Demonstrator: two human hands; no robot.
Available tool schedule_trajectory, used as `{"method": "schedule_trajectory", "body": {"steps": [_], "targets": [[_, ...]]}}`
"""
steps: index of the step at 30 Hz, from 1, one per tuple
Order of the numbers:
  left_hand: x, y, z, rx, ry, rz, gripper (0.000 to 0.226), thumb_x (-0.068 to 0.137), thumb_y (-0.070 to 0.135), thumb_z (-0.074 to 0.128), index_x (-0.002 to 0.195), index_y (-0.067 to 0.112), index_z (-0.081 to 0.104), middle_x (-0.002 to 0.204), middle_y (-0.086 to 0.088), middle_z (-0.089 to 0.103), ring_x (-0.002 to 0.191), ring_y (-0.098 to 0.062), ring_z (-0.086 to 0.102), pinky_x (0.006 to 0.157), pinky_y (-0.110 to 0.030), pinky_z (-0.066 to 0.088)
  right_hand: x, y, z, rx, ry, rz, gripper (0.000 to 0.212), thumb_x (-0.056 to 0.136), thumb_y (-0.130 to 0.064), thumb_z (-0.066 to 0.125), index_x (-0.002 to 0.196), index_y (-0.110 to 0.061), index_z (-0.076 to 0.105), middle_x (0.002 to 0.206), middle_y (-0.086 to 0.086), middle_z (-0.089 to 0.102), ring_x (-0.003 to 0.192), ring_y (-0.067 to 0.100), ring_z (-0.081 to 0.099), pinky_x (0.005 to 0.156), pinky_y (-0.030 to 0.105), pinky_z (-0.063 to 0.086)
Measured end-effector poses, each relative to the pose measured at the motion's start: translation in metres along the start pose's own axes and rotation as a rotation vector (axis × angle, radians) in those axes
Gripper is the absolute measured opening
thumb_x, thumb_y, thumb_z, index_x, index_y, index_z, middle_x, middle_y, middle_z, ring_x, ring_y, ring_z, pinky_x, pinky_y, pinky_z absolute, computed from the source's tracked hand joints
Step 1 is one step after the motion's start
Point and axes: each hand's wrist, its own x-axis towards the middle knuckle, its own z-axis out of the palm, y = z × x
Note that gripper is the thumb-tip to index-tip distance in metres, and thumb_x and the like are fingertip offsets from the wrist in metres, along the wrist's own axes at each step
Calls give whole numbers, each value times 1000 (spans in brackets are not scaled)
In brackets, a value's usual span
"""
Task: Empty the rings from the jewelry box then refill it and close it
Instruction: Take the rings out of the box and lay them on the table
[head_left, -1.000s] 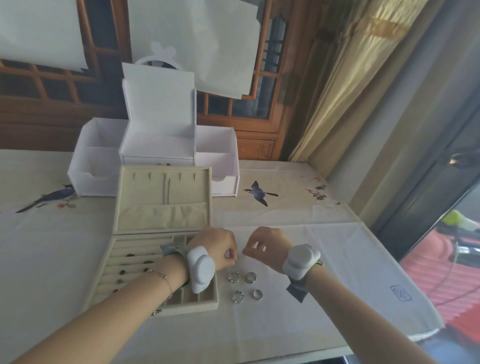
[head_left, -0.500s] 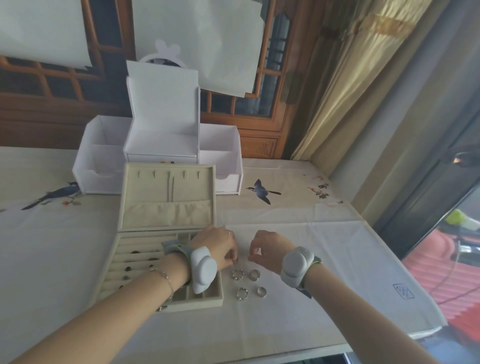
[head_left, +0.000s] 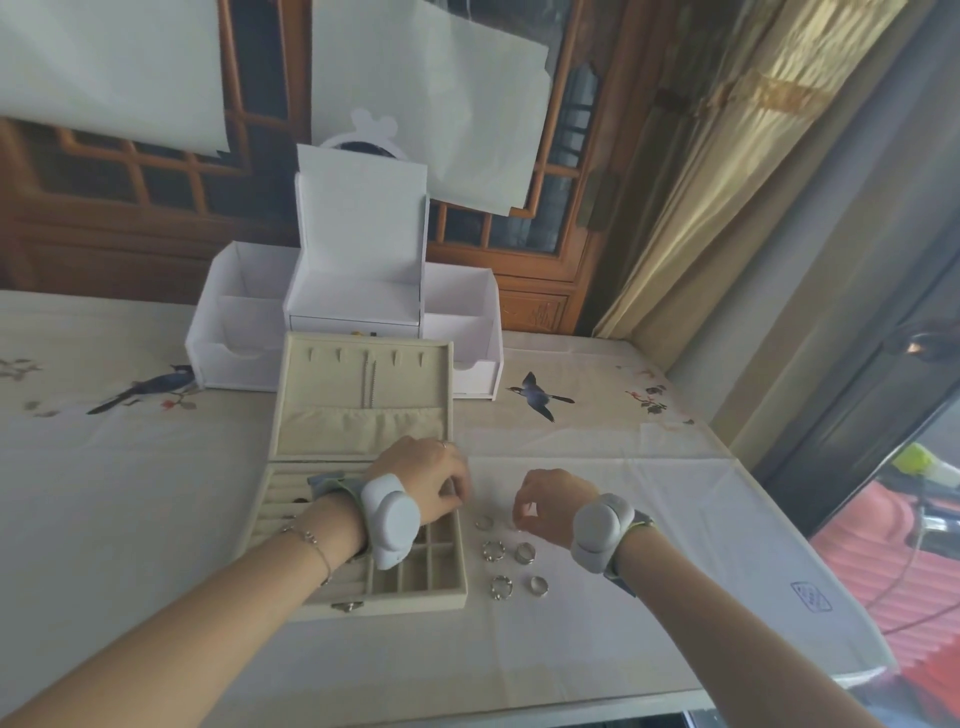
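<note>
The beige jewelry box (head_left: 415, 597) lies open on the table, its lid (head_left: 363, 384) standing up behind it. Ring slots fill its left half and small square compartments its right. My left hand (head_left: 423, 480) hovers over the box's right edge with its fingers curled in; nothing shows in them. Several silver rings (head_left: 493, 551) lie on the cloth just right of the box. My right hand (head_left: 553, 506) is low over the far end of that group, thumb and finger pinched on what looks like a small ring.
A white paper organiser (head_left: 358, 312) stands behind the box. The tablecloth (head_left: 649, 519) carries bird prints, and the table's front edge (head_left: 571, 701) runs close below my arms. A curtain (head_left: 727, 182) hangs at the right.
My hands, close together a second ago, have drawn apart. The right hand has dropped toward the rings. One more ring now shows on the cloth near the left fingers.
</note>
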Motion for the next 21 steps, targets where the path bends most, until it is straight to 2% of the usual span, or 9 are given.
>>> {"method": "schedule_trajectory", "body": {"steps": [3, 10, 13, 17, 21], "targets": [[-6, -5, -7, -3, -6, -19, 20, 89, 21, 56, 100, 22, 71, 116, 6, 62, 106, -16, 59, 87, -24, 40, -2, -3, -11, 31, 41, 13, 18, 91, -25, 54, 98, -20, 71, 116, -4, 60, 101, 18, 59, 78, 27, 45], [-25, -24, -17, -46, -17, -108, 18, 89, 22, 56, 98, 23, 72, 115, 8, 61, 102, -16, 60, 86, -26, 45, -2, -38, -34, 46, 69, -78, 20, 92, -23, 53, 99, -18, 70, 115, -2, 61, 100, 20, 61, 84, 32, 51], [-32, -30, -19, -55, -21, -131, 17, 89, 23, 57, 98, 23, 72, 115, 7, 62, 103, -16, 60, 87, -27, 45, -1, -56, -37, 41, 51, -126, 21, 93, -25, 53, 102, -17, 70, 116, -1, 60, 104, 20, 59, 87, 33, 50], [-44, -39, -21, -57, -28, -158, 17, 88, 23, 57, 96, 24, 72, 112, 6, 64, 104, -17, 60, 89, -28, 47, 6, -82, -32, 20, 3, -165, 20, 93, -27, 54, 104, -19, 69, 115, -2, 61, 105, 19, 59, 81, 27, 45], [-57, -47, -22, -70, -33, -193, 18, 89, 23, 56, 98, 23, 71, 113, 4, 63, 105, -18, 60, 90, -29, 47, 15, -102, -27, -29, -81, -153, 22, 92, -30, 56, 107, -19, 69, 116, -1, 64, 108, 18, 59, 87, 31, 48]]}}
